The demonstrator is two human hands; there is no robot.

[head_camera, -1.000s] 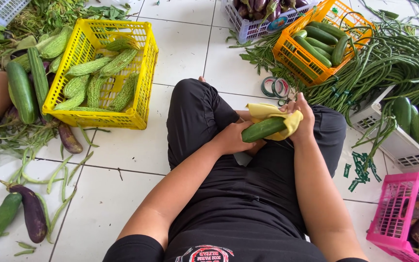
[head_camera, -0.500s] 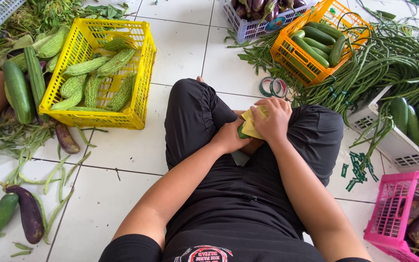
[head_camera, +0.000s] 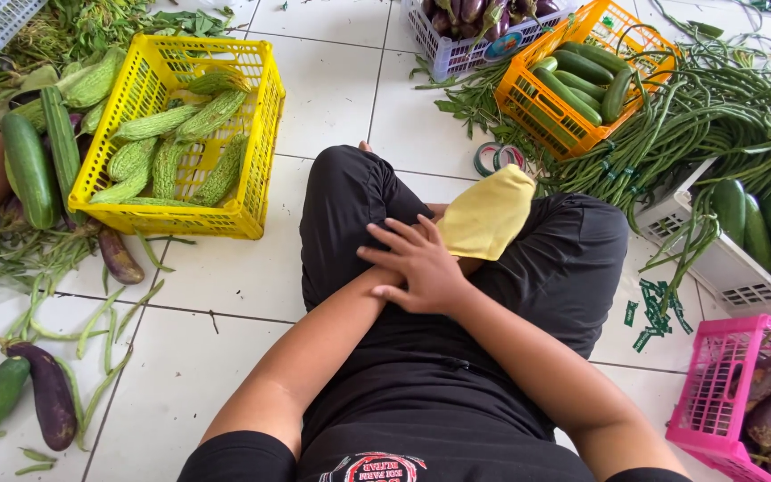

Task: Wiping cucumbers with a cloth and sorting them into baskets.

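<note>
Fingers of the right hand (head_camera: 421, 268) are spread wide and lie flat, crossing over the left forearm at the wrist; they grip nothing. Left hand is hidden beneath the right hand and the yellow cloth (head_camera: 485, 217), so whether its fingers are wide, narrow or holding something cannot be told. The cloth sits in the lap on the black trousers (head_camera: 573, 259), just right of the right hand and touching it at its near-left edge; it bulges upward, folded, and whatever lies under it cannot be seen.

Person sits cross-legged on the white tiled floor (head_camera: 225, 277). Far left: yellow crate (head_camera: 180, 214) holding ridged bitter gourds (head_camera: 171, 143). Left of that crate, loose cucumbers (head_camera: 29, 170) lie on greens. Near left on the floor: two purple eggplants (head_camera: 51, 393), one just beside a green cucumber, with scattered long beans around them.

Far right: orange crate (head_camera: 528, 103) filled with smooth dark cucumbers. Beyond it, a white crate (head_camera: 439, 49) with eggplants. A large heap of long beans (head_camera: 725, 116) spreads to the right of the orange crate. Tape rolls (head_camera: 497, 159) lie on the floor between the knee and the orange crate. Right edge: white basket (head_camera: 725, 268) with cucumbers; near right, pink crate (head_camera: 716, 402) with eggplants. Small green tape scraps (head_camera: 649, 312) lie on the tile between the right knee and the pink crate.
</note>
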